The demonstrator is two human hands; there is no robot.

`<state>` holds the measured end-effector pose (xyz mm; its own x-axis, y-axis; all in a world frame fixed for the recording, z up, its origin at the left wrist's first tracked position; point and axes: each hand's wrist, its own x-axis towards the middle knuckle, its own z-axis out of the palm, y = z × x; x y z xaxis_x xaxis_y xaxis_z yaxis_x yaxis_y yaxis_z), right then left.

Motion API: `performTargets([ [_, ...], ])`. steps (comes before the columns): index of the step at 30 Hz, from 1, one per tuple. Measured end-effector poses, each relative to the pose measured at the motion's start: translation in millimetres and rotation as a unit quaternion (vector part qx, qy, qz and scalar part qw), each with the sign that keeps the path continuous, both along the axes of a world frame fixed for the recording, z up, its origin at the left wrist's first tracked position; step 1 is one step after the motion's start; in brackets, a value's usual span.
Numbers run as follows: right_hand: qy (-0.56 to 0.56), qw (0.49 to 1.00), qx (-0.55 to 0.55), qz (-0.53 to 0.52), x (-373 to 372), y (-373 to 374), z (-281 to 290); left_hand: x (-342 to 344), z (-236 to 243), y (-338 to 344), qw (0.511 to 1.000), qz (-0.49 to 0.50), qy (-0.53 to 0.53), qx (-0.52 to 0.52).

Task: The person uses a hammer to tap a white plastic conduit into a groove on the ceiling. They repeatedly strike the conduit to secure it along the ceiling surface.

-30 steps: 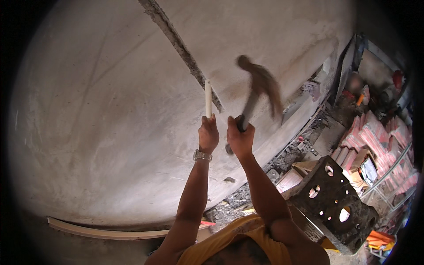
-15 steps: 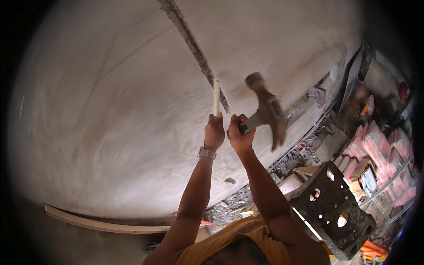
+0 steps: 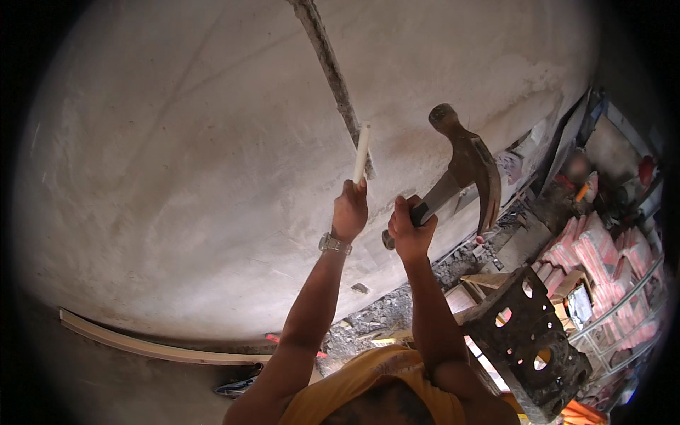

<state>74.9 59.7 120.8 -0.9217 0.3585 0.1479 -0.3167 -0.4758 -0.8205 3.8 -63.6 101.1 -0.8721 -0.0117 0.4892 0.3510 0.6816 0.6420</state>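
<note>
My left hand [image 3: 350, 210] grips a short white rod [image 3: 362, 153] and holds its tip against a rough grey groove [image 3: 331, 71] cut into the pale plastered wall [image 3: 184, 163]. A metal watch sits on that wrist. My right hand [image 3: 411, 230] is closed round the handle of a claw hammer [image 3: 464, 166], whose head is raised to the right of the rod, a little apart from it. Both forearms rise from the lower edge, over a yellow shirt.
Rubble [image 3: 386, 315] lies along the foot of the wall. A long wooden strip [image 3: 142, 346] lies on the floor at the lower left. A dark perforated metal block [image 3: 531, 340] stands at the lower right, with stacked pinkish bricks [image 3: 602, 262] beyond it.
The hammer head has swung from a raised blur back down to the right of the rod. My left hand has kept the white rod on the groove.
</note>
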Motion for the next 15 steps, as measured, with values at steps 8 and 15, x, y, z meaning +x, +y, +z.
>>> performTargets([
  [8, 0.01, 0.995, 0.101, 0.006, 5, 6, -15, -2, -7, -7, 0.999, 0.041, 0.013, -0.024],
  [15, 0.091, 0.986, 0.114, -0.077, -46, -16, -45, -6, -1, 4, 0.999, 0.01, -0.012, 0.031],
])
